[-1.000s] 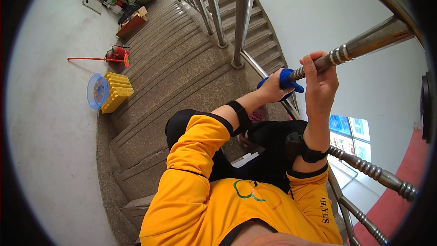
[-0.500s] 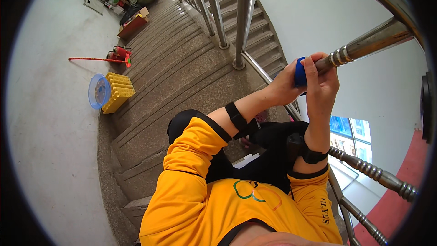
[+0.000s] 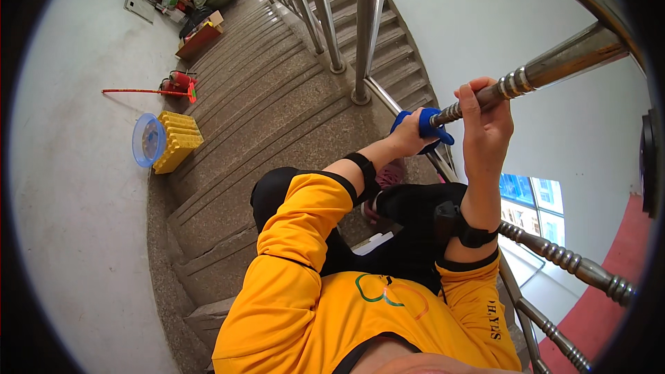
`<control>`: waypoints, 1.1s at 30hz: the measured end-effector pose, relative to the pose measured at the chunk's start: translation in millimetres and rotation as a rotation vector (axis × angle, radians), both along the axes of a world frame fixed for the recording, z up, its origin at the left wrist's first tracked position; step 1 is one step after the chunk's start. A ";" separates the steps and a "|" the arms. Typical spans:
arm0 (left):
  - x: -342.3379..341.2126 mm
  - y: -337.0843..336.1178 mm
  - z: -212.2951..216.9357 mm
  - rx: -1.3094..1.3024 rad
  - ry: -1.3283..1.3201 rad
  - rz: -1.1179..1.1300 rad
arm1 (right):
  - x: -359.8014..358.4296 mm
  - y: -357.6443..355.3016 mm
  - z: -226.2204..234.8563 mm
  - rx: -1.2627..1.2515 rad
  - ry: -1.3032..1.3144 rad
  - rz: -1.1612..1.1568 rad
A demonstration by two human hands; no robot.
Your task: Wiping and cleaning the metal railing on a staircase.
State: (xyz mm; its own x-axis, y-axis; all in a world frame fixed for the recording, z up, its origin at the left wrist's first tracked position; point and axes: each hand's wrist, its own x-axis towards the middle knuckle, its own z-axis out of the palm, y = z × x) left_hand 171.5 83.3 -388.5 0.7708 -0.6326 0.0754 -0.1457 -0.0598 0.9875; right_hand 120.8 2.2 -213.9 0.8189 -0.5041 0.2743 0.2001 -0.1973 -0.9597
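The left hand (image 3: 409,140) presses a blue cloth (image 3: 426,125) around the shiny steel stair baluster (image 3: 547,69), the right hand (image 3: 485,128) clenched on it just above, a yellow ribbed plastic crate (image 3: 176,140) lying far below.

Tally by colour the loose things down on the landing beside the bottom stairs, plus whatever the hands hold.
Blue: 2 (cloth, round basin)
Yellow: 1 (crate)
Red: 2 (long-handled tool, red canisters)
Total: 5
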 end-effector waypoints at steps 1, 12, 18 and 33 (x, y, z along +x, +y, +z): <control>0.2 -0.1 -1.0 0.007 -0.018 -0.003 | -0.3 1.3 1.0 0.000 0.018 -0.007; -1.1 -15.8 71.3 -0.254 0.086 -0.041 | -1.5 -3.8 -2.0 0.026 -0.002 -0.002; 4.6 -14.5 88.4 -0.396 0.019 -0.092 | -0.3 1.8 3.5 -0.009 -0.011 -0.003; 0.0 -4.9 -2.6 -0.038 -0.085 0.000 | -0.4 -3.5 -3.8 -0.049 -0.018 0.000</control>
